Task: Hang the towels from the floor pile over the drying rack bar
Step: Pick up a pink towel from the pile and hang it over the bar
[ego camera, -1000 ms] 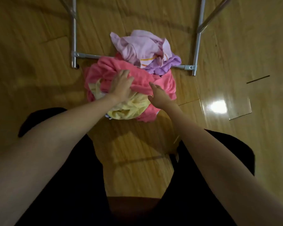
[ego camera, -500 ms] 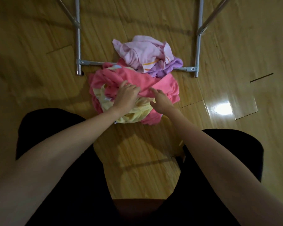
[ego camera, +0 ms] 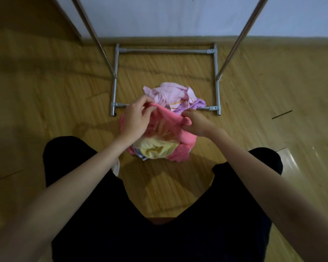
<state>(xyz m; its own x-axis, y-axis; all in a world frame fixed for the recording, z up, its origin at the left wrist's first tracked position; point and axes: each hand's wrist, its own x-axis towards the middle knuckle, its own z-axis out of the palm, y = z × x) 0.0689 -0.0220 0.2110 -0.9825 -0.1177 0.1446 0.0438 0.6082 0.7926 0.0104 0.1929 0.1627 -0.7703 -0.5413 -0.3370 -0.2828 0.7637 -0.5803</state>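
left hand [ego camera: 134, 120] and right hand [ego camera: 196, 121] pinching top edge of pink towel [ego camera: 169, 120], over yellow cloth [ego camera: 155, 148], lilac towels [ego camera: 174, 97] behind, at grey metal rack base [ego camera: 115, 80]

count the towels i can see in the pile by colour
4 by colour: pink towel held up by both hands; yellow towel beneath it, nearest the person; pale pink towel and lilac towel at the far side. More may be buried.

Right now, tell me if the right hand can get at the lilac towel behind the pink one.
Probably yes: the right hand sits just short of the lilac towel with nothing between, though it grips the pink towel.
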